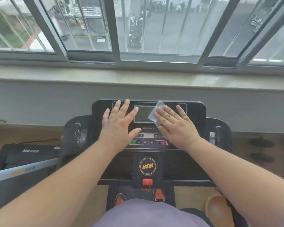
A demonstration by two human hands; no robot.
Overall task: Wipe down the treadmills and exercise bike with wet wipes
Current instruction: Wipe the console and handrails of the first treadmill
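— How far along is the wiping, would you say?

— Early, I'd judge. The right hand (176,126) lies flat, fingers (169,112) straight, pressing a wet wipe (155,112) against the treadmill console (195,112), right at the right edge of the screen (143,113). The wipe pokes out above and left of the hand. Only this console is being worked on; the button row (148,140) below the screen, the side grips and the belt look like they are left to do.

— And the other hand?

— The left hand (120,123) is spread open on the console just left of the screen, holding nothing, likely steadying.

— What else needs cleaning?

— A second machine (29,154) sits on the floor to the left of the console. No exercise bike is in view.

— The room?

— A pale windowsill (56,76) runs beyond the console, with sliding windows (88,30) above it looking onto a street. A red safety key (147,182) sits below the console's round logo.
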